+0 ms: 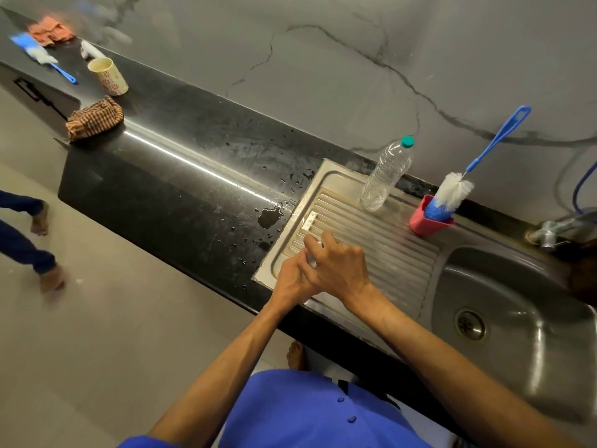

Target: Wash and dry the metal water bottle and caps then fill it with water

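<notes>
Over the ribbed steel drainboard [397,253] my two hands are clasped around a small silver metal item [311,260]. Only a sliver of it shows between the fingers, so I cannot tell whether it is the bottle or a cap. My right hand [337,266] lies on top, with its fingers curled over the item. My left hand [289,281] grips it from the left and below. A blue and white bottle brush [452,193] stands in a pink holder [429,223] at the back of the drainboard.
A clear plastic water bottle [386,176] stands at the back of the drainboard. The sink basin [517,305] and the tap [549,236] are to the right. On the wet black counter [193,176] lie a checked cloth [95,119], a cup [108,76] and a second brush [42,54]. Another person's legs [32,244] are on the left.
</notes>
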Demonstrator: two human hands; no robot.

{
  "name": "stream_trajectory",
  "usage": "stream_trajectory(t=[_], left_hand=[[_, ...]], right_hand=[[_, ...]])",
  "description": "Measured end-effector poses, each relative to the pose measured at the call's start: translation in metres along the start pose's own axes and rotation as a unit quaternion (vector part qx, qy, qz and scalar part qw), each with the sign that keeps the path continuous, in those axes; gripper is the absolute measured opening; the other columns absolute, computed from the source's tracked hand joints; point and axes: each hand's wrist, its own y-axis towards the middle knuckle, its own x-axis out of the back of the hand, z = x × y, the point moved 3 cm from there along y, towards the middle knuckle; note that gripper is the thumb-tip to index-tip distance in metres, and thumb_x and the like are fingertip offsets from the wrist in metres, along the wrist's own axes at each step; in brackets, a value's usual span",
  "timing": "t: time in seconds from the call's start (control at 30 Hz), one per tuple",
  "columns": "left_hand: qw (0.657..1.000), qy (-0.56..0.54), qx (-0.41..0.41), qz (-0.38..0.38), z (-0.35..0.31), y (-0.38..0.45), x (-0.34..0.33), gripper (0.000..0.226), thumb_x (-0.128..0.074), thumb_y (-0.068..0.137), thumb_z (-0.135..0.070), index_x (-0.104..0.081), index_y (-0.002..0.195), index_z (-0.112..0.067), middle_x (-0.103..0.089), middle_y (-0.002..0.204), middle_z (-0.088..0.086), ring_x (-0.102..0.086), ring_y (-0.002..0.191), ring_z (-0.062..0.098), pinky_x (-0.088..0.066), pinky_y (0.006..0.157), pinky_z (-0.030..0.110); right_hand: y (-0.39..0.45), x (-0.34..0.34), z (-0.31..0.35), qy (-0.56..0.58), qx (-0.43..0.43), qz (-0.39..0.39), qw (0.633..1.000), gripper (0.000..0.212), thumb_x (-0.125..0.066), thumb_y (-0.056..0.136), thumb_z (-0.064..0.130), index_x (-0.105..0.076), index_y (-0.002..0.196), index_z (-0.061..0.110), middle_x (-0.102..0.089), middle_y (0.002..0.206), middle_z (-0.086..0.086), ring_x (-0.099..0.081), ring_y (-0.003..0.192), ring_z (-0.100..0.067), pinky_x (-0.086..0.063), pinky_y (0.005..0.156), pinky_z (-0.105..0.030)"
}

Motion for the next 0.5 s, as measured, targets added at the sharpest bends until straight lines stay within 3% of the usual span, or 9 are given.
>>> stream_trajectory(t=[0.07,0.13,0.2,0.27,0.37,0.43,0.5], left_hand=[[1.000,-0.002,0.002,0.011,-0.005,-0.001,0.002,0.032,-0.077,0.086,-0.041,-0.059,0.107,-0.025,-0.068,0.088,-0.007,-0.068,0.078,0.008,-0.057,0.060,0.021],[0.999,0.021,-0.013,0.022,-0.008,-0.001,0.003,0.036,-0.076,0.089,-0.032,-0.053,0.117,-0.029,-0.064,0.096,-0.011,-0.067,0.085,0.010,-0.061,0.066,0.026],[0.998,0.043,-0.026,0.027,-0.012,-0.003,0.004,0.046,-0.075,0.089,-0.030,-0.050,0.128,-0.029,-0.064,0.102,-0.009,-0.068,0.088,0.014,-0.065,0.071,0.037],[0.999,0.005,-0.037,0.017,-0.015,-0.011,0.004,0.043,-0.076,0.089,-0.031,-0.052,0.125,-0.033,-0.069,0.099,-0.002,-0.071,0.085,0.020,-0.065,0.069,0.041],[0.993,-0.095,-0.060,-0.026,-0.014,-0.033,-0.006,0.040,-0.084,0.083,-0.016,-0.062,0.111,-0.035,-0.073,0.100,-0.003,-0.073,0.090,0.015,-0.064,0.074,0.039],[0.992,-0.093,0.022,-0.086,0.007,-0.054,-0.019,0.057,-0.090,0.076,-0.016,-0.058,0.121,-0.031,-0.067,0.116,-0.002,-0.067,0.100,0.012,-0.059,0.084,0.032],[0.981,-0.016,0.124,-0.145,0.030,-0.071,-0.040,0.071,-0.088,0.078,-0.023,-0.049,0.137,-0.014,-0.054,0.135,0.009,-0.057,0.121,0.023,-0.052,0.103,0.040]], right_hand=[[-0.001,0.000,-0.002,0.018,-0.009,0.002,1.000,0.029,-0.049,0.096,0.047,-0.064,0.092,0.023,-0.054,0.074,0.001,-0.035,0.043,-0.011,-0.019,0.045,-0.019],[-0.002,0.000,-0.002,0.028,-0.017,0.027,0.999,0.033,-0.046,0.097,0.051,-0.064,0.100,0.023,-0.057,0.081,0.001,-0.036,0.046,-0.010,-0.022,0.044,-0.020],[-0.004,0.001,-0.003,0.036,-0.025,0.058,0.997,0.040,-0.041,0.097,0.056,-0.061,0.108,0.023,-0.059,0.089,0.001,-0.042,0.048,-0.011,-0.030,0.042,-0.021],[-0.008,0.007,-0.005,0.059,-0.040,0.066,0.995,0.049,-0.039,0.094,0.065,-0.057,0.114,0.024,-0.058,0.096,0.002,-0.051,0.057,-0.014,-0.040,0.044,-0.025],[-0.028,0.023,-0.017,0.153,-0.101,0.066,0.981,0.059,-0.039,0.092,0.073,-0.047,0.131,0.029,-0.057,0.113,0.003,-0.062,0.087,-0.020,-0.054,0.066,-0.037],[-0.057,0.021,-0.033,0.233,-0.181,0.097,0.951,0.059,-0.037,0.096,0.070,-0.040,0.139,0.030,-0.054,0.134,0.002,-0.060,0.110,-0.023,-0.053,0.085,-0.044],[-0.096,0.014,-0.054,0.253,-0.244,0.113,0.929,0.050,-0.034,0.100,0.064,-0.045,0.135,0.029,-0.055,0.138,0.001,-0.058,0.118,-0.024,-0.049,0.092,-0.045]])
